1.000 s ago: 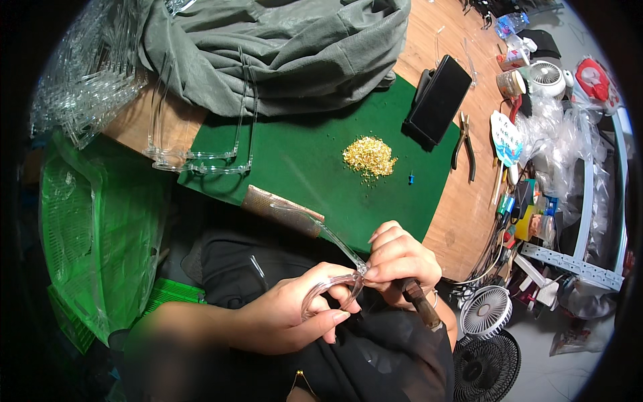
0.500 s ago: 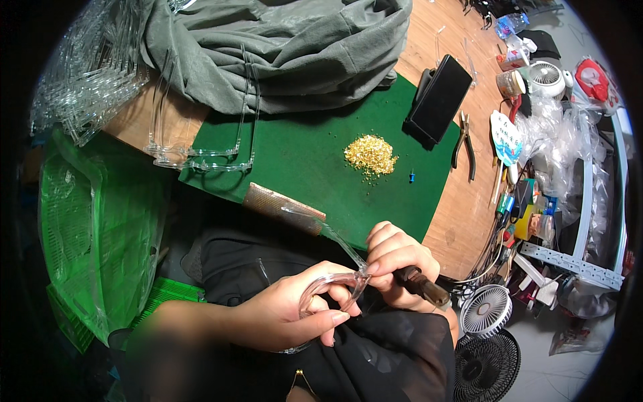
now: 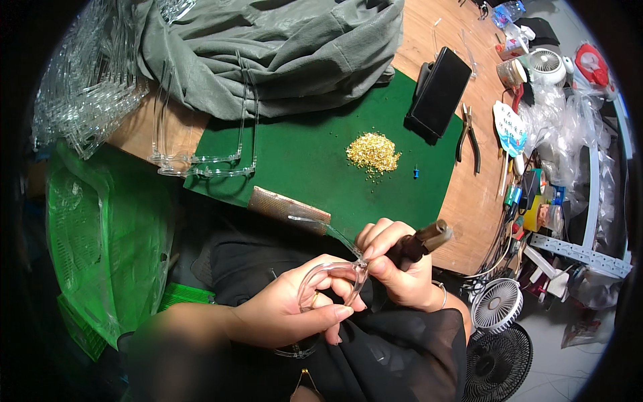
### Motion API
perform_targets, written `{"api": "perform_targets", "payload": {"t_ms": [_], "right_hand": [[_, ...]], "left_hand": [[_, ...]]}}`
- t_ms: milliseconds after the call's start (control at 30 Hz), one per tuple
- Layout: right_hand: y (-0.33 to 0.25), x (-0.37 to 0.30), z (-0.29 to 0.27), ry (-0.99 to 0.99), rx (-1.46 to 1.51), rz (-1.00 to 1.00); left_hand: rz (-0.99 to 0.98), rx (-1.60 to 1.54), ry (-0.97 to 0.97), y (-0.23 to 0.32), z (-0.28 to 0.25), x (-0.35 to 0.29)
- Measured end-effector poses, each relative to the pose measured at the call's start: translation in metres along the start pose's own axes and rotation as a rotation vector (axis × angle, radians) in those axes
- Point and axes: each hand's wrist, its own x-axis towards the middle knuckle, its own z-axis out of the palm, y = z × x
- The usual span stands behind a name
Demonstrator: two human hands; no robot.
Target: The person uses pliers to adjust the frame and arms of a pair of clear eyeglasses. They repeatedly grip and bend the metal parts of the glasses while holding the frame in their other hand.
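My left hand [image 3: 281,311] is closed around the rim of a clear plastic eyeglass frame [image 3: 355,269] above my lap. One clear temple arm [image 3: 343,240] points up and left from the hinge corner. At that corner my right hand [image 3: 407,280] pinches with thumb and finger. A dark-handled tool [image 3: 429,238] with a brownish metal end also sits in my right hand, its end pointing up and right; its exact kind is not clear. Beyond the hands, a pile of tiny gold-coloured metal pieces [image 3: 374,153] lies on the green mat [image 3: 301,154].
Two clear eyeglass frames [image 3: 207,167] rest at the mat's left edge, near a heap of more frames [image 3: 87,100] and grey cloth [image 3: 281,53]. A phone [image 3: 439,94], pliers [image 3: 468,139] and a blue pin [image 3: 416,173] lie right. A textured block [image 3: 289,209] sits at the front edge.
My right hand has turned at the wrist, swinging the tool's metal end from down-right to up-right. My left hand keeps hold of the eyeglass frame. The view has shifted slightly.
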Motion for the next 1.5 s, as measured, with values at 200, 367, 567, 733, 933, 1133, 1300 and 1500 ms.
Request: {"api": "perform_targets", "payload": {"t_ms": [200, 367, 567, 733, 933, 1133, 1300, 1500], "right_hand": [[-0.009, -0.007, -0.006, 0.024, -0.127, 0.118], [-0.044, -0.020, -0.016, -0.194, -0.281, 0.758], [-0.056, -0.014, -0.010, -0.400, -0.413, 0.800], [-0.058, -0.008, -0.008, -0.432, -0.461, 0.802], [-0.062, -0.003, -0.006, -0.445, -0.515, 0.796], [-0.059, -0.003, -0.005, -0.417, -0.544, 0.852], [-0.046, -0.010, -0.001, -0.290, -0.642, 0.767], [-0.042, -0.009, -0.012, -0.363, -0.304, 0.815]], "left_hand": [[-0.002, 0.002, 0.050, 0.000, -0.003, 0.000], [-0.031, 0.071, 0.104, 0.000, -0.004, -0.003], [-0.022, 0.144, 0.142, -0.004, -0.001, -0.002], [0.006, 0.166, 0.147, -0.005, -0.002, -0.003], [-0.017, 0.141, 0.162, -0.006, -0.002, -0.003], [0.008, 0.159, 0.166, -0.011, -0.002, -0.003], [0.046, 0.182, 0.189, -0.011, 0.007, -0.001], [0.014, 0.150, 0.205, -0.006, 0.005, -0.001]]}}
